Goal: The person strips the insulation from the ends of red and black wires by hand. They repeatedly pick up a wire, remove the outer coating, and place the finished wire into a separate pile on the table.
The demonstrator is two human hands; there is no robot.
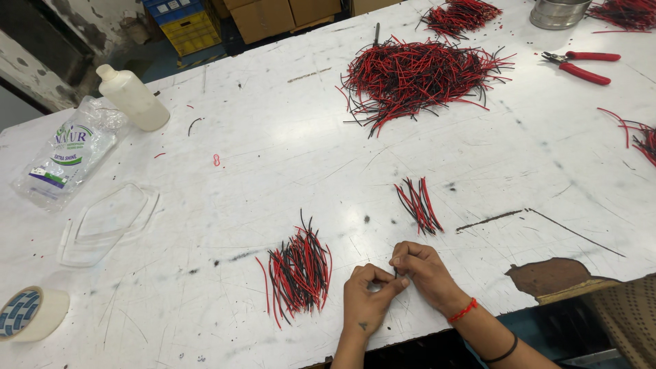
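Both hands, left hand (365,301), right hand (424,268), pinching a wire piece (397,272), metal bowl (557,12) contents unseen

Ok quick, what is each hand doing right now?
Left hand: fingers pinched shut on a thin dark wire.
Right hand: closed, pinching the same wire.

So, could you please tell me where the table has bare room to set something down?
Bare tabletop lies between the white bottle and the big wire pile, and between the tape roll and the small wire bundle. The far right, around the red pliers, is crowded.
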